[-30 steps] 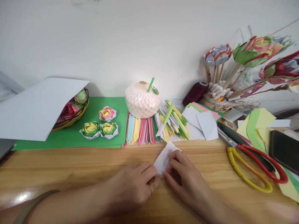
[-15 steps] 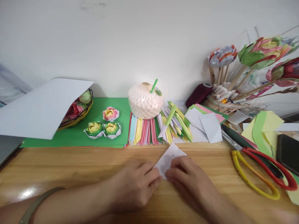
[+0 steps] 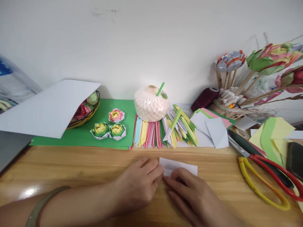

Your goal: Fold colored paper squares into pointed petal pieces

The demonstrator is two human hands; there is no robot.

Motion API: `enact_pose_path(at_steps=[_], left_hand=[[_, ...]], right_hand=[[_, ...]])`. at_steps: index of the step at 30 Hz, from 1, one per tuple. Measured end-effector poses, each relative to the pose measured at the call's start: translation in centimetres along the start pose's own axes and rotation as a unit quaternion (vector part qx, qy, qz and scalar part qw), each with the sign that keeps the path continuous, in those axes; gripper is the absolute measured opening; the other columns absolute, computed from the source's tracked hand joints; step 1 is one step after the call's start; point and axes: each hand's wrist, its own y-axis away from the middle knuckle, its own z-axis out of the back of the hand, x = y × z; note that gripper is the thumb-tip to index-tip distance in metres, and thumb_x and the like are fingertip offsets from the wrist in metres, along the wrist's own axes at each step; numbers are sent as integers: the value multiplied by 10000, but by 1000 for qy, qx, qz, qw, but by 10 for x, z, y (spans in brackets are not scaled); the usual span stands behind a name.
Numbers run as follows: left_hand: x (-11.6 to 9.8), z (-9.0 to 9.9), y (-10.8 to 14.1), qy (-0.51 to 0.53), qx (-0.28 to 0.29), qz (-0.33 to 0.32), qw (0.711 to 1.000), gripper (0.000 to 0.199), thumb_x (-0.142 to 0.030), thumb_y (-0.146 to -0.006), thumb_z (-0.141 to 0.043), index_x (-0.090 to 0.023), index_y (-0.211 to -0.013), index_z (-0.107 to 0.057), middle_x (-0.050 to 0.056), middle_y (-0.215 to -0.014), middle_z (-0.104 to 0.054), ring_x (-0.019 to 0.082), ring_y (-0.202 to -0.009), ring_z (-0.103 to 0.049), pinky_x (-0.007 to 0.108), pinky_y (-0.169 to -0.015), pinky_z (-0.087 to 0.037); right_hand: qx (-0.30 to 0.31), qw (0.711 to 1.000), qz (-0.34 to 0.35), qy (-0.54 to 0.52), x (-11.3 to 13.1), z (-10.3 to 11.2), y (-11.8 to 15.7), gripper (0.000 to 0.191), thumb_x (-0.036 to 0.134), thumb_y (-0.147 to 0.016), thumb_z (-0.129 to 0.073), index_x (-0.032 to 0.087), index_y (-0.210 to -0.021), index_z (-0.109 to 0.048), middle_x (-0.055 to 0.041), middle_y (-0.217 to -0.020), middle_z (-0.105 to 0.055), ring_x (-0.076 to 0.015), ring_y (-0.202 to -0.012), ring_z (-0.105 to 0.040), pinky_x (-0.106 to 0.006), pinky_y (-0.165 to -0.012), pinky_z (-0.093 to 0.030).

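A small sheet of white paper lies on the wooden table between my hands, its long edge running left to right. My left hand, with a ring on one finger, is closed at the paper's left end and pinches its corner. Over the near edge, my right hand has its fingers bent and pressed on the paper; its fingertips partly hide the sheet. Just beyond the paper stand folded paper strips in several colours and a white woven-textured ball with a green straw.
Three paper lotus flowers sit on green sheets at the left, near a basket under white paper. At right lie large scissors, a dark thread spool, loose paper squares and a phone.
The white paper has turned from a slanted position to lie nearly level and shows as a narrower strip. My right hand has come lower. The whole view has shifted slightly.
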Motion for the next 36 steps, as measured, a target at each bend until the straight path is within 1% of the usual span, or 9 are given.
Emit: enact_pose_path(at_steps=[5, 7, 9, 12, 14, 17, 22, 28, 36], left_hand=[[3, 2, -1, 2, 9, -14, 1000, 153, -89, -858, -527, -113, -750, -632, 100, -942, -618, 236, -904, -541, 389, -815, -481], [3, 4, -1, -2, 17, -21, 1000, 143, -101, -860, -528, -106, -769, -639, 110, -951, -619, 244, -913, -544, 392, -814, -485], [2, 7, -1, -6, 21, -20, 1000, 137, -108, -872, -515, -94, -824, -643, 115, -938, -621, 238, -897, -554, 383, -793, -494], [1, 10, -2, -7, 18, -13, 1000, 161, -120, -904, -484, -72, -942, -633, 104, -877, -622, 223, -862, -575, 362, -763, -505], [2, 12, -2, -4, 11, -16, 1000, 192, -122, -918, -459, -63, -999, -623, 102, -868, -628, 222, -865, -583, 359, -767, -507], [5, 11, -2, 3, -7, -23, 1000, 228, -97, -926, -419, -58, -1008, -629, 108, -919, -647, 219, -874, -586, 364, -784, -507], [15, 7, -1, 9, -33, -11, 999, 266, -85, -942, -390, -55, -975, -652, 97, -1006, -670, 229, -885, -586, 402, -804, -509], [17, 9, -3, 31, -42, -30, 998, 349, -72, -953, -338, -41, -895, -680, 107, -992, -684, 220, -899, -591, 355, -810, -515], [17, 8, -4, -5, -39, -37, 999, 311, -70, -944, -362, -23, -949, -670, 132, -984, -674, 242, -913, -589, 402, -851, -501]], right_hand=[[-51, 995, 35, 79, 0, 0, -3, 230, 130, -898, -433, 174, -1006, -630, -69, -797, -591, -202, -720, -530, -337, -607, -435], [-35, 997, 43, 62, 2, 5, -4, 217, 131, -879, -458, 182, -985, -640, -67, -799, -603, -201, -736, -543, -343, -632, -448], [-49, 997, 47, 41, -1, 7, -4, 204, 133, -875, -466, 196, -938, -649, -62, -801, -617, -193, -745, -561, -340, -658, -464], [-151, 987, 3, 64, -13, 5, 0, 231, 154, -897, -451, 196, -1036, -630, -84, -905, -642, -206, -811, -596, -351, -698, -492], [-187, 978, -46, 85, -22, 1, 4, 237, 204, -905, -468, 194, -1094, -611, -96, -954, -645, -222, -842, -608, -366, -717, -504], [-153, 982, -97, 49, -28, -3, 7, 186, 241, -918, -456, 204, -967, -632, -68, -858, -646, -196, -750, -618, -321, -650, -505], [-70, 981, -178, -25, -14, 0, 5, 216, 234, -882, -499, 211, -674, -550, 6, -633, -590, -132, -535, -546, -236, -480, -408], [-92, 966, -241, -4, -10, -1, -5, 203, 371, -879, -519, 213, -759, -559, 4, -614, -597, -151, -517, -549, -247, -463, -376], [-79, 971, -224, -18, -16, 1, -22, 124, 255, -859, -487, 197, -788, -570, -30, -706, -631, -172, -591, -577, -270, -526, -413]])
